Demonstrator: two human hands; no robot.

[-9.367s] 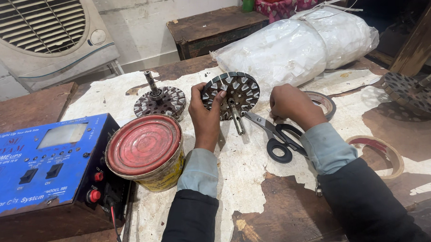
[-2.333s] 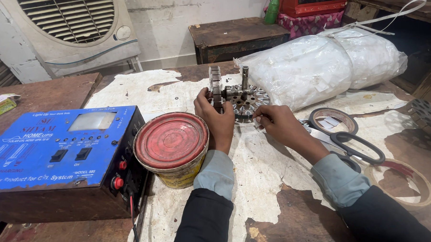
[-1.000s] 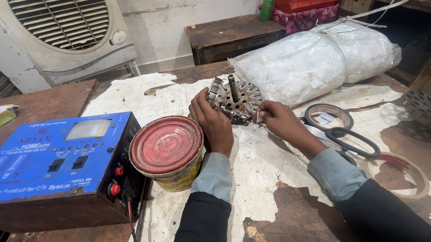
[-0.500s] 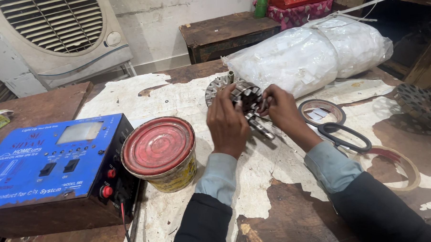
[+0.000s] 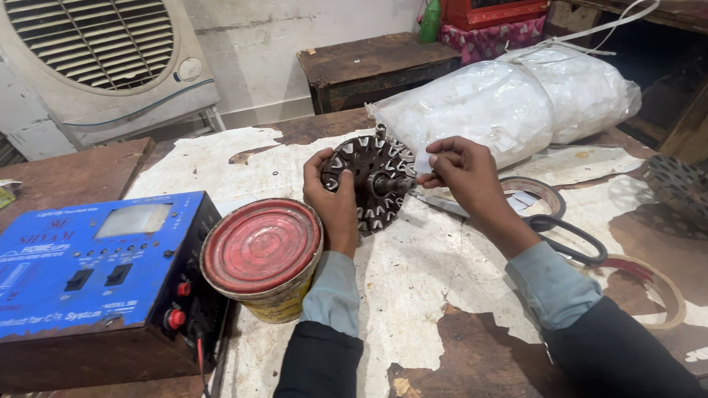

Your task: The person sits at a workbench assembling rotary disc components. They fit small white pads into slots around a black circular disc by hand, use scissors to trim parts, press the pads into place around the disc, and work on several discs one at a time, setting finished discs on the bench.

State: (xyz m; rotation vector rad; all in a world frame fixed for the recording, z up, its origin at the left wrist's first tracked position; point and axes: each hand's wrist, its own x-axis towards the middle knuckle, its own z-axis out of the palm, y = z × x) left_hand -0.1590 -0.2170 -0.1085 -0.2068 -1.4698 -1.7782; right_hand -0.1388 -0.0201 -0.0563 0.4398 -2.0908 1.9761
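Note:
My left hand (image 5: 332, 204) grips a round dark metal stator core (image 5: 372, 183) with slotted teeth, holding it upright on edge above the paper-covered table (image 5: 414, 279). My right hand (image 5: 461, 173) pinches a small white slip at the core's right side, close to its centre shaft. Both sleeves are dark with grey cuffs.
A red-lidded tin (image 5: 262, 255) stands left of my left wrist, beside a blue electrical box (image 5: 85, 268). Scissors (image 5: 561, 231) and tape rings (image 5: 649, 284) lie to the right. A white plastic bundle (image 5: 514, 102) sits behind, another metal disc (image 5: 687, 195) far right, an air cooler (image 5: 100, 49) back left.
The core has been turned up so its flat toothed face shows toward me. My right hand has moved off the core's top to its right side.

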